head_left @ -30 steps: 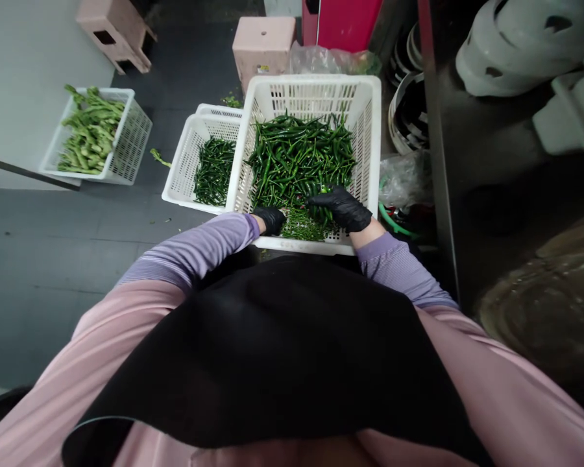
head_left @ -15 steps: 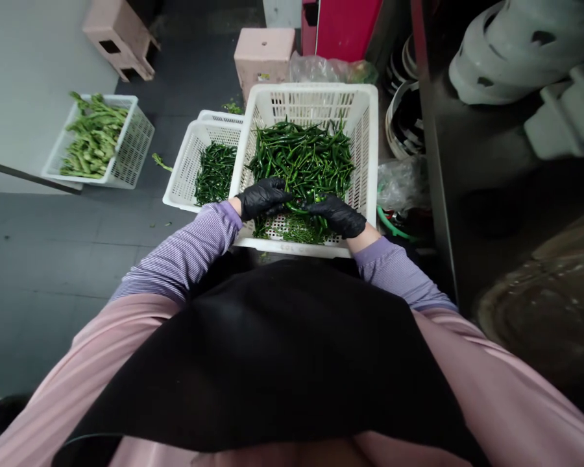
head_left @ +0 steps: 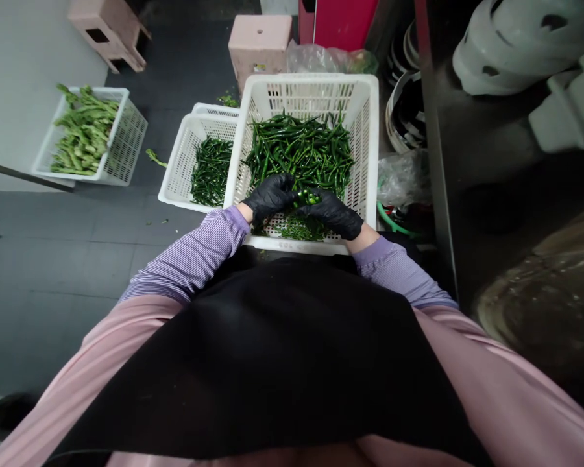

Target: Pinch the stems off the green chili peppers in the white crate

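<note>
A large white slatted basket stands right in front of me, with a heap of long green chili peppers in it. Over its near side, my right hand, in a black glove, is closed around a small bunch of green chilies whose pale ends point toward the left. My left hand, gloved too, meets that bunch with its fingers curled in; whatever they pinch is hidden. Thin green stems lie below the hands in the near part of the basket.
Left of the large basket is a smaller white basket with more green chilies. Farther left, another basket holds thick green stalks. A pink stool stands behind; a metal counter runs along the right, with plastic bags beside it.
My left hand has moved slightly right, nearer my right hand. The chili that spanned both hands no longer shows; the ends of the bunch in my right hand are now visible. The view has shifted slightly.
</note>
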{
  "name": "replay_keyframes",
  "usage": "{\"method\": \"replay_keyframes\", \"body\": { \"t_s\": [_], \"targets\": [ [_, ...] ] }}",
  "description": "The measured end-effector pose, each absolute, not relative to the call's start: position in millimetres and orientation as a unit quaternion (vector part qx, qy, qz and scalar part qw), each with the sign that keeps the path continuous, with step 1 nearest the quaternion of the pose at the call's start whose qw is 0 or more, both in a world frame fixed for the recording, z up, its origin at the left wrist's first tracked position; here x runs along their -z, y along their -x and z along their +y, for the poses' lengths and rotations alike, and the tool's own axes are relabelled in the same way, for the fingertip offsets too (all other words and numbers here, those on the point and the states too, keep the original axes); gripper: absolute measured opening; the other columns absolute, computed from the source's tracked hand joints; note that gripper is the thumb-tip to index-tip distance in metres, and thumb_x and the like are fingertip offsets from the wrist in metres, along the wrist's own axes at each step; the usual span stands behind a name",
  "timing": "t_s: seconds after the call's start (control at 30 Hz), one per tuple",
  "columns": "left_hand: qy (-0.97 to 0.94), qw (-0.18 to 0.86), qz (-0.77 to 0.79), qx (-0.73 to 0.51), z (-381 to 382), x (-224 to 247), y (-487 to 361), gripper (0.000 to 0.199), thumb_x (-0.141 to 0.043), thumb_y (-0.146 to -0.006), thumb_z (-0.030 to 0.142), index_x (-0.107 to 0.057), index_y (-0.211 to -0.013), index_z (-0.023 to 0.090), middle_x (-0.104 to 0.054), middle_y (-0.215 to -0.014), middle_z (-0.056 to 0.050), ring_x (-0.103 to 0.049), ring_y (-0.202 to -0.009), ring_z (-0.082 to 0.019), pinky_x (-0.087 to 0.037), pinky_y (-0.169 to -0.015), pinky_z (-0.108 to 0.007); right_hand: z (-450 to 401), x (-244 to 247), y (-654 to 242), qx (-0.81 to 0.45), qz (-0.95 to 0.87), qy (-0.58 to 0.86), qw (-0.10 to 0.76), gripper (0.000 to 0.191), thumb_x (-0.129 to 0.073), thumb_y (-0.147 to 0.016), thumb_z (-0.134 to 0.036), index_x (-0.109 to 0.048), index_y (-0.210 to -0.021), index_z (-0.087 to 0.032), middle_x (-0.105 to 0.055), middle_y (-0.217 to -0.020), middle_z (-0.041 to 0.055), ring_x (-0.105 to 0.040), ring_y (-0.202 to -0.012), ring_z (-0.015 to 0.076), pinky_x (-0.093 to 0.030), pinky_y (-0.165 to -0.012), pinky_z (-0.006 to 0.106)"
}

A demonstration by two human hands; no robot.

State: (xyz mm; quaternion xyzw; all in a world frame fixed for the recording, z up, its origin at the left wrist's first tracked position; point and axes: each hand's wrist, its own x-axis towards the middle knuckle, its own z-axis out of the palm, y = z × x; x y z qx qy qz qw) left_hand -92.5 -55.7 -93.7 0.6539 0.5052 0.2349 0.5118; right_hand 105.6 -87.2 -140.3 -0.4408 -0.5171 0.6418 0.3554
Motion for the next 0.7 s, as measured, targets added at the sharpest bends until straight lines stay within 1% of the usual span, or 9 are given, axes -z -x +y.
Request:
{"method": "replay_keyframes", "body": {
  "t_s": [0.1,0.17,0.27,0.37,0.43,0.5,0.63,0.7],
  "targets": [
    [-0.629,0.529,0.524,-0.222,-60.9,97.0,89.9,0.036,-0.088,-0.089,0.033,-0.056,-0.078,0.021,-0.056,-0.067,0.002,-0.055,-0.069,-0.015,-0.05,-0.068,-0.031,-87.0,141.4,-107.1,-0.656,-0.533,0.432,0.314,0.045,-0.1,-0.064,-0.054,-0.08,-0.092,-0.025,-0.079,-0.091,0.0024,-0.072,-0.1,0.0285,-0.06,-0.103,0.052],
    [-0.607,0.543,0.536,-0.223,-63.1,99.1,91.7,0.034,-0.086,-0.092,0.037,-0.057,-0.08,0.022,-0.057,-0.065,0.002,-0.056,-0.066,-0.015,-0.05,-0.066,-0.032,-87.6,140.2,-109.5,-0.656,-0.526,0.446,0.307,0.041,-0.098,-0.066,-0.051,-0.079,-0.09,-0.024,-0.077,-0.086,0.0013,-0.07,-0.094,0.0269,-0.061,-0.098,0.05],
    [-0.589,0.54,0.548,-0.246,-63.3,100.7,100.2,0.034,-0.081,-0.096,0.047,-0.061,-0.085,0.021,-0.061,-0.064,0.0,-0.062,-0.067,-0.018,-0.054,-0.067,-0.033,-89.2,136.3,-113.6,-0.654,-0.508,0.476,0.295,0.036,-0.095,-0.066,-0.048,-0.077,-0.086,-0.024,-0.073,-0.08,-0.0009,-0.066,-0.082,0.0231,-0.061,-0.088,0.045],
    [-0.606,0.531,0.538,-0.247,-62.1,100.6,108.1,0.034,-0.08,-0.095,0.049,-0.063,-0.087,0.02,-0.065,-0.067,-0.001,-0.064,-0.069,-0.018,-0.056,-0.069,-0.032,-90.3,132.1,-115.5,-0.655,-0.506,0.488,0.278,0.034,-0.095,-0.064,-0.044,-0.072,-0.079,-0.023,-0.068,-0.074,-0.0025,-0.06,-0.075,0.0201,-0.059,-0.082,0.043],
    [-0.633,0.521,0.523,-0.233,-61.8,100.6,108.6,0.031,-0.081,-0.092,0.046,-0.065,-0.086,0.019,-0.067,-0.071,-0.001,-0.065,-0.071,-0.017,-0.056,-0.071,-0.031,-90.2,130.6,-114.9,-0.655,-0.514,0.477,0.281,0.035,-0.094,-0.064,-0.046,-0.069,-0.075,-0.023,-0.067,-0.073,-0.0023,-0.059,-0.075,0.02,-0.057,-0.082,0.042],
    [-0.662,0.497,0.514,-0.225,-62.0,100.8,105.1,0.027,-0.08,-0.089,0.04,-0.066,-0.084,0.018,-0.069,-0.076,-0.001,-0.064,-0.074,-0.017,-0.055,-0.073,-0.03,-89.7,131.1,-113.1,-0.65,-0.527,0.462,0.294,0.037,-0.094,-0.062,-0.048,-0.07,-0.075,-0.023,-0.069,-0.077,-0.0011,-0.061,-0.078,0.0207,-0.057,-0.085,0.043],
    [-0.697,0.434,0.525,-0.226,-64.0,101.1,95.0,0.018,-0.073,-0.087,0.033,-0.069,-0.083,0.016,-0.071,-0.079,-0.001,-0.063,-0.08,-0.017,-0.053,-0.077,-0.029,-88.4,138.0,-108.7,-0.619,-0.549,0.463,0.32,0.041,-0.093,-0.065,-0.054,-0.077,-0.087,-0.022,-0.076,-0.089,0.0024,-0.066,-0.086,0.0234,-0.058,-0.091,0.045],
    [-0.705,0.403,0.539,-0.224,-65.8,100.9,92.8,0.017,-0.071,-0.087,0.032,-0.07,-0.084,0.016,-0.072,-0.08,-0.002,-0.064,-0.081,-0.017,-0.054,-0.078,-0.03,-88.2,142.7,-106.9,-0.581,-0.565,0.487,0.327,0.042,-0.093,-0.066,-0.053,-0.079,-0.089,-0.022,-0.079,-0.092,0.0034,-0.068,-0.088,0.025,-0.058,-0.094,0.048]
  ]
}}
